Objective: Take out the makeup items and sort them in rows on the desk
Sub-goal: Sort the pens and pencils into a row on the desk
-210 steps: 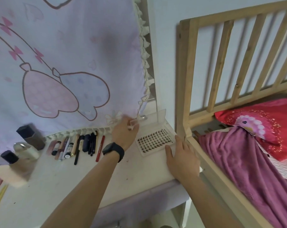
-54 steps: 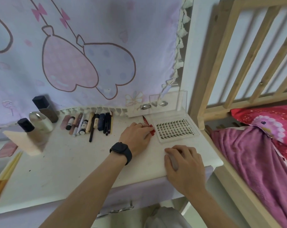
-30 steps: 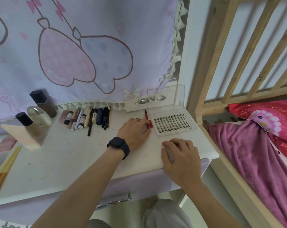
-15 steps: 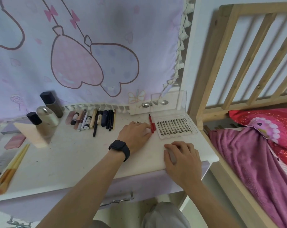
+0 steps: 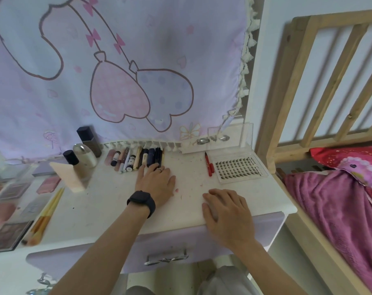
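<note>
A row of makeup sticks and pens (image 5: 136, 159) lies side by side at the back of the white desk (image 5: 108, 201). My left hand (image 5: 157, 182), with a black watch on the wrist, lies on the desk with straight fingers touching the near ends of the dark pens at the row's right. A red pen (image 5: 208, 166) lies alone next to an open clear lash tray (image 5: 240, 168), whose lid (image 5: 229, 135) stands upright. My right hand (image 5: 227, 211) rests palm down near the desk's front edge, holding nothing that I can see.
Three bottles (image 5: 84, 154) and a beige sponge wedge (image 5: 68, 176) stand at the back left. Palettes (image 5: 8, 209) and yellow-handled brushes (image 5: 46, 213) lie at the far left. A drawer handle (image 5: 165, 257) sits below the desk. A wooden bed frame (image 5: 287, 103) with a purple blanket (image 5: 340, 209) borders the right.
My left hand has let go of the red pen beside the lash tray and moved left to the row of sticks. My right hand has stayed in place.
</note>
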`<state>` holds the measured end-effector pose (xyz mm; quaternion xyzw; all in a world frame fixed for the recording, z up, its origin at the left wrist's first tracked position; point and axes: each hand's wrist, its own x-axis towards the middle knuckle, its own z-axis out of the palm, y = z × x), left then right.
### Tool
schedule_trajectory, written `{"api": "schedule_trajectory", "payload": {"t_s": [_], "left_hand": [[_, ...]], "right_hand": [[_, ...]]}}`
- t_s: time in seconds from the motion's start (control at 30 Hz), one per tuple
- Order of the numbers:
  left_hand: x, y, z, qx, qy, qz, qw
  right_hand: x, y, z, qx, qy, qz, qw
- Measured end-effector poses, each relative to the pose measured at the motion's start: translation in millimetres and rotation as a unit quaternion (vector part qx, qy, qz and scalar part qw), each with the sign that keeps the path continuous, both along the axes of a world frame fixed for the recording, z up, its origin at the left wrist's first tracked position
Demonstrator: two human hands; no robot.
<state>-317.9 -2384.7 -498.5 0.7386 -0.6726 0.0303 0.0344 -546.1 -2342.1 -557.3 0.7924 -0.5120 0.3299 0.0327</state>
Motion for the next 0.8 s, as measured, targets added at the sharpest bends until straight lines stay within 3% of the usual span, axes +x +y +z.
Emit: {"api": "schedule_trajectory", "payload": {"t_s": [0.2, 0.4, 0.63, 0.8], "left_hand": [[4.4, 18.7, 13.3, -0.033, -0.005, 0.003, 0.999], [2.0, 18.6, 22.8, -0.029, 0.054, 0.092, 0.994], [3.6, 9.8, 27.2, 0.008, 0.132, 0.153, 0.979], [5.7, 10.1, 36.8, 0.062, 0.126, 0.127, 0.982]], "right_hand": [[-0.7, 1.6, -1.8, -0.009, -0.003, -0.007, 1.000], [-0.5, 3.1, -3.5, -0.004, -0.008, -0.012, 1.000], [0.0, 4.0, -1.6, 0.003, -0.009, -0.016, 1.000], [0.1, 4.0, -0.1, -0.006, -0.004, -0.016, 1.000]]}}
